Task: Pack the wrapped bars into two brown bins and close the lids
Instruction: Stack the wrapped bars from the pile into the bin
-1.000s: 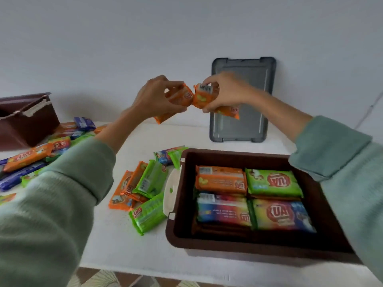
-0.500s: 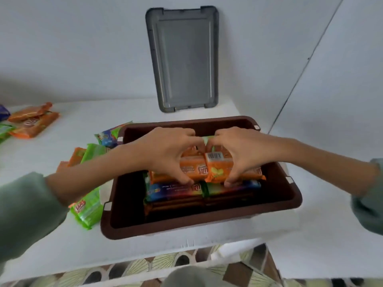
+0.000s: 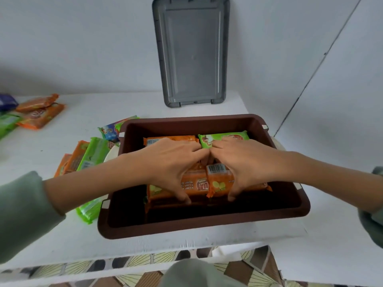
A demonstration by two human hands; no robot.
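Observation:
A brown bin (image 3: 207, 226) stands open on the white table, holding several wrapped bars. My left hand (image 3: 172, 162) grips an orange bar (image 3: 192, 184) between fingers and thumb, low in the bin's near row. My right hand (image 3: 240, 162) grips a second orange bar (image 3: 219, 181) beside it, barcode up. The two hands touch at the fingertips. Behind them lie another orange bar (image 3: 172, 139) and a green bar (image 3: 226, 137). A grey lid (image 3: 192, 52) leans upright against the wall behind the bin.
Loose green, orange and blue bars (image 3: 91, 156) lie on the table just left of the bin. More bars (image 3: 39, 112) sit at the far left. The table's front edge (image 3: 145, 253) is close below the bin; patterned floor shows beneath. A wall corner is at right.
Both hands came down from in front of the wall into the bin with the two orange bars. They now hold them lower, on the near row of packed bars.

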